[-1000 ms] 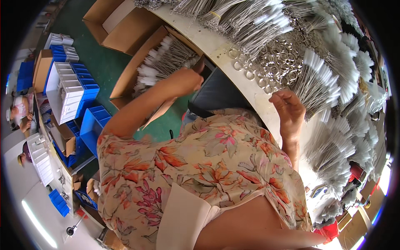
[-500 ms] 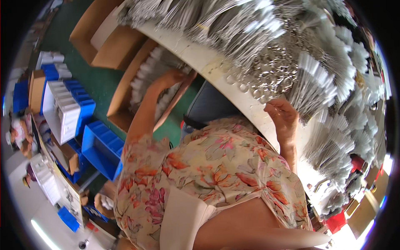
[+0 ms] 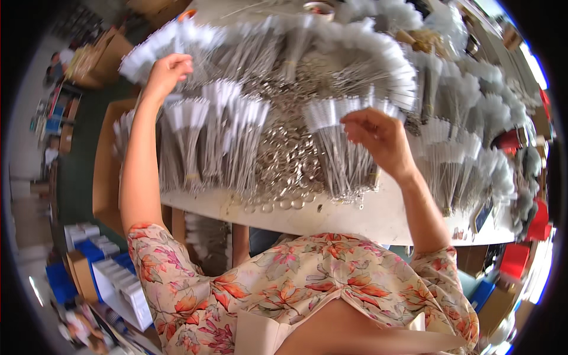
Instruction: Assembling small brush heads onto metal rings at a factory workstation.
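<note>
My left hand (image 3: 169,74) is raised over the far left of the table, fingers curled together, beside a bundle of thin wire brushes (image 3: 151,54) with white bristle heads. Whether anything is in those fingers I cannot make out. My right hand (image 3: 378,136) hovers at a right-of-centre brush bundle (image 3: 340,157), thumb and fingers drawn together; anything between them is too small to tell. Between the near bundles lies a heap of silvery metal rings (image 3: 287,157). Several loose rings (image 3: 285,204) sit near the table's front edge. More brush bundles (image 3: 189,133) stand left of the heap.
The white table (image 3: 378,216) carries more brush bundles (image 3: 447,160) along its right side. A small round container (image 3: 319,9) stands at the back. An open cardboard box (image 3: 106,165) is left of the table. Blue and white crates (image 3: 121,290) stand on the floor at lower left.
My view has turned toward the table. The left hand has left the cardboard box beside the table and risen over the far-left brushes. The right hand has moved from the table edge to a brush bundle.
</note>
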`<state>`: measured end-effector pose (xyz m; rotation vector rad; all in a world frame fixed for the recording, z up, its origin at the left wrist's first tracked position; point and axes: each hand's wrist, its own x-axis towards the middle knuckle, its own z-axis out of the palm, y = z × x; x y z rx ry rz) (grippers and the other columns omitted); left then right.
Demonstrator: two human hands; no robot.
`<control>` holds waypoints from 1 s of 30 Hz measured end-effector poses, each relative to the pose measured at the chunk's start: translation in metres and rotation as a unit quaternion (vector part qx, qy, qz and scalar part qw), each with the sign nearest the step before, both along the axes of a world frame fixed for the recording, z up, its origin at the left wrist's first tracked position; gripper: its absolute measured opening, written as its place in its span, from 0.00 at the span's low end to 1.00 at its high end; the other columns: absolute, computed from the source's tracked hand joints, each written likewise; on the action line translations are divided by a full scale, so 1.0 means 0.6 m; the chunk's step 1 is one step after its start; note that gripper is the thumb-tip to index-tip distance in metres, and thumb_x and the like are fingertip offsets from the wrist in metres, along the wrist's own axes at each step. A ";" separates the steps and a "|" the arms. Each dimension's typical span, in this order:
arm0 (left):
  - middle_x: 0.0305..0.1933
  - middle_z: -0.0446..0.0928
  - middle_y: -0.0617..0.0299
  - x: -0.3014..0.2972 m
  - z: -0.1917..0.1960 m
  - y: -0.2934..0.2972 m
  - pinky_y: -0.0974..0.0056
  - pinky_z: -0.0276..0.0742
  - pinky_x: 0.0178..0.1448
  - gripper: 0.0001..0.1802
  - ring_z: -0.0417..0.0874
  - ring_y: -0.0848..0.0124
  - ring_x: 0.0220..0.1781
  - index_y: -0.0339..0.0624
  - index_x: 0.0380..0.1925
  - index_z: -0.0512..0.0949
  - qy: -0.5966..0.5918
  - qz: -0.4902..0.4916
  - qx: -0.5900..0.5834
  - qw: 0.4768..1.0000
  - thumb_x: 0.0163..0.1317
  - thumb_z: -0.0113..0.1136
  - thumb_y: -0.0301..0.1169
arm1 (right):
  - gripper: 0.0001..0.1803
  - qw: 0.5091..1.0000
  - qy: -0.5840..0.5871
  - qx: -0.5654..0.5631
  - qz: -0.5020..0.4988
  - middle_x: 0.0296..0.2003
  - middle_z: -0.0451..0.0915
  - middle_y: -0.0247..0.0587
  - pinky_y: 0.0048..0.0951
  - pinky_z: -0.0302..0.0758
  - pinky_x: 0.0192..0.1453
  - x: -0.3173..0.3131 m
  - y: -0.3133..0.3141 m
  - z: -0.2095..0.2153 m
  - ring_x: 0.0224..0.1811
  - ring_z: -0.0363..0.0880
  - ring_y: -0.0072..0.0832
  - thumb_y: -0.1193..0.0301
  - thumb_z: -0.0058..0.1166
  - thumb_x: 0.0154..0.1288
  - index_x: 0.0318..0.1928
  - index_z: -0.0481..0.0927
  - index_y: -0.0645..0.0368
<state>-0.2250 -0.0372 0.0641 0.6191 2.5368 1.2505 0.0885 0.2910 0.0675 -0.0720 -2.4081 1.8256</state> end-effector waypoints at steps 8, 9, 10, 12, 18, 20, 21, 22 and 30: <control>0.39 0.78 0.49 -0.170 -0.066 0.091 0.52 0.73 0.45 0.17 0.78 0.50 0.43 0.44 0.35 0.79 0.250 0.193 -0.402 0.860 0.55 0.55 0.45 | 0.09 0.960 0.052 0.244 -0.124 0.24 0.80 0.38 0.22 0.75 0.32 -0.142 0.171 0.019 0.26 0.78 0.18 0.74 0.51 0.61 0.41 0.79 0.64; 0.40 0.79 0.51 -0.164 -0.067 0.106 0.52 0.73 0.47 0.17 0.78 0.53 0.46 0.46 0.38 0.78 0.255 0.210 -0.403 0.853 0.55 0.55 0.45 | 0.09 0.959 0.051 0.247 -0.131 0.24 0.80 0.38 0.22 0.75 0.32 -0.168 0.190 0.012 0.26 0.78 0.18 0.74 0.51 0.61 0.41 0.79 0.64; 0.40 0.79 0.51 -0.164 -0.071 0.099 0.52 0.73 0.47 0.17 0.78 0.53 0.46 0.46 0.38 0.78 0.256 0.210 -0.405 0.852 0.55 0.55 0.45 | 0.11 0.953 0.044 0.273 -0.127 0.25 0.80 0.42 0.26 0.76 0.34 -0.202 0.204 -0.002 0.27 0.79 0.26 0.70 0.52 0.58 0.40 0.80 0.62; 0.39 0.79 0.52 -0.166 -0.076 0.076 0.53 0.72 0.45 0.14 0.77 0.52 0.46 0.49 0.36 0.78 0.249 0.220 -0.341 0.880 0.55 0.54 0.44 | 0.13 0.947 0.038 0.297 -0.120 0.26 0.80 0.46 0.31 0.77 0.36 -0.262 0.218 -0.025 0.28 0.81 0.35 0.65 0.54 0.56 0.39 0.80 0.60; 0.36 0.80 0.55 -0.150 -0.057 0.062 0.53 0.72 0.44 0.11 0.78 0.52 0.41 0.50 0.32 0.77 0.291 0.228 -0.332 0.868 0.57 0.50 0.40 | 0.21 0.844 -0.152 0.470 -0.209 0.40 0.80 0.48 0.38 0.76 0.46 -0.341 0.211 -0.057 0.44 0.78 0.42 0.57 0.57 0.51 0.42 0.79 0.57; 0.35 0.80 0.55 -0.148 -0.051 0.057 0.54 0.73 0.44 0.10 0.79 0.53 0.40 0.50 0.33 0.77 0.298 0.250 -0.319 0.864 0.58 0.48 0.39 | 0.21 0.855 -0.158 0.442 -0.222 0.40 0.80 0.48 0.37 0.76 0.46 -0.352 0.220 -0.072 0.45 0.78 0.42 0.57 0.57 0.50 0.42 0.79 0.57; 0.34 0.80 0.56 -0.147 -0.045 0.063 0.54 0.73 0.44 0.10 0.79 0.54 0.39 0.50 0.34 0.76 0.305 0.266 -0.298 0.865 0.59 0.46 0.37 | 0.21 0.859 -0.167 0.418 -0.244 0.41 0.79 0.49 0.37 0.76 0.46 -0.357 0.229 -0.077 0.45 0.78 0.42 0.58 0.57 0.50 0.43 0.79 0.57; 0.34 0.80 0.56 -0.144 -0.040 0.068 0.54 0.73 0.44 0.10 0.79 0.54 0.39 0.50 0.34 0.76 0.305 0.263 -0.299 0.865 0.59 0.46 0.37 | 0.17 0.851 -0.171 0.410 -0.279 0.38 0.81 0.44 0.35 0.76 0.45 -0.361 0.232 -0.084 0.42 0.80 0.39 0.59 0.57 0.49 0.38 0.81 0.54; 0.33 0.78 0.46 -0.119 -0.053 0.226 0.54 0.72 0.43 0.26 0.78 0.47 0.38 0.37 0.34 0.76 0.303 0.061 -0.173 0.935 0.59 0.49 0.53 | 0.12 0.936 0.234 0.034 -0.259 0.21 0.73 0.38 0.28 0.73 0.19 -0.339 0.316 -0.036 0.17 0.72 0.25 0.66 0.40 0.61 0.32 0.74 0.61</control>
